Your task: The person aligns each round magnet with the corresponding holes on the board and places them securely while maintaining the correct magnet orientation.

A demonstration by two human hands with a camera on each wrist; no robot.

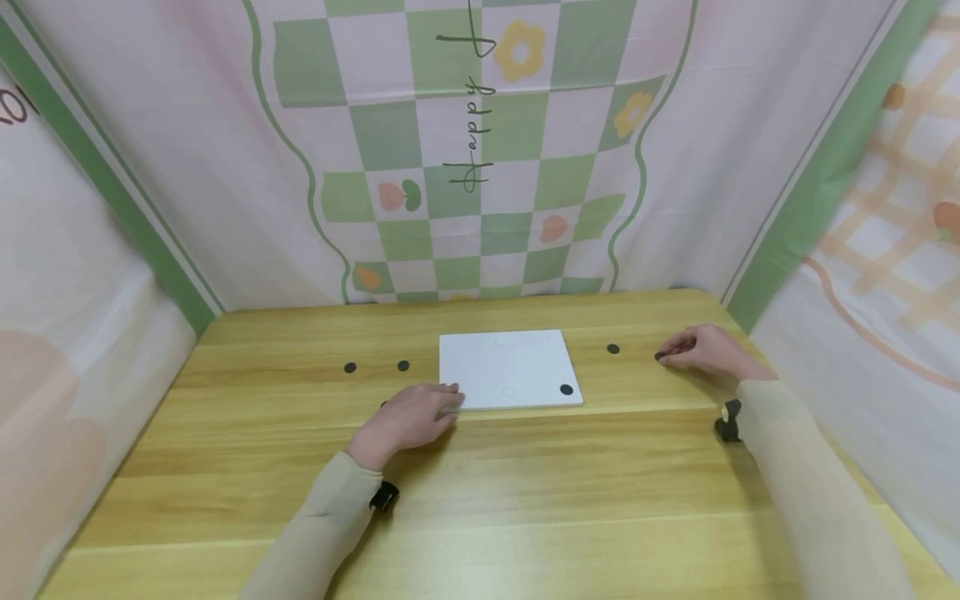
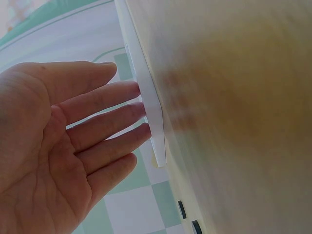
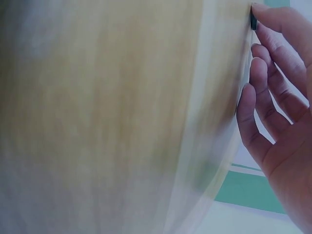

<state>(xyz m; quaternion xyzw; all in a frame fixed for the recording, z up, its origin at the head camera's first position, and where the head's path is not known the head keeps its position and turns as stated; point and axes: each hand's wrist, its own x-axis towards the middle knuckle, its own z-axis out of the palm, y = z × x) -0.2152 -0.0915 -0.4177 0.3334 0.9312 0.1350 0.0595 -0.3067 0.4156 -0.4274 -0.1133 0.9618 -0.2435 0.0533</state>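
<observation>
A white rectangular board [image 1: 510,367] with faint circle outlines lies on the table, and a black disc [image 1: 566,389] sits on its front right corner. My left hand [image 1: 411,417] touches the board's front left corner with its fingertips; in the left wrist view those fingers [image 2: 112,114] look nearly straight. Over on the right, my right hand [image 1: 705,350] pinches another small black disc [image 1: 660,357] between thumb and index finger. The right wrist view shows that same disc [image 3: 253,20] edge-on at the tabletop. Whether it still touches the wood I cannot tell.
Left of the board lie two black discs, one farther out [image 1: 350,367] and one nearer [image 1: 403,365]. A dark bit of another shows behind the left hand. One more disc [image 1: 613,348] lies between board and right hand. Patterned curtains [image 1: 480,150] enclose the wooden table [image 1: 570,500].
</observation>
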